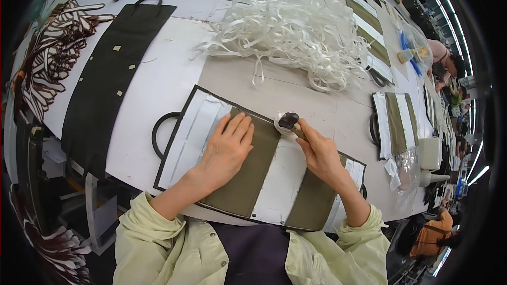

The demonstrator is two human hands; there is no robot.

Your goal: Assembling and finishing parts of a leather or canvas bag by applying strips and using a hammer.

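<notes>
An open fabric bag piece [259, 179], with olive and white bands, dark edging and loop handles, lies flat before me. My left hand [227, 142] rests on its left olive band near the upper edge, fingers lying out on the fabric. My right hand [317, 153] grips a small hammer-like tool [289, 121] with a dark, rounded head, held at the panel's top edge above the white middle band. A pale crumpled wad [282, 130] shows beside that head; whether it is attached I cannot tell.
Behind are tangled white ribbons [296, 42]; to the left, a long dark panel [111, 89] and brown-white strips [53, 58]. Striped pieces [396, 121], [364, 26] and a white container [430, 153] sit at the right. Co-workers [428, 237], [443, 63] are farther right.
</notes>
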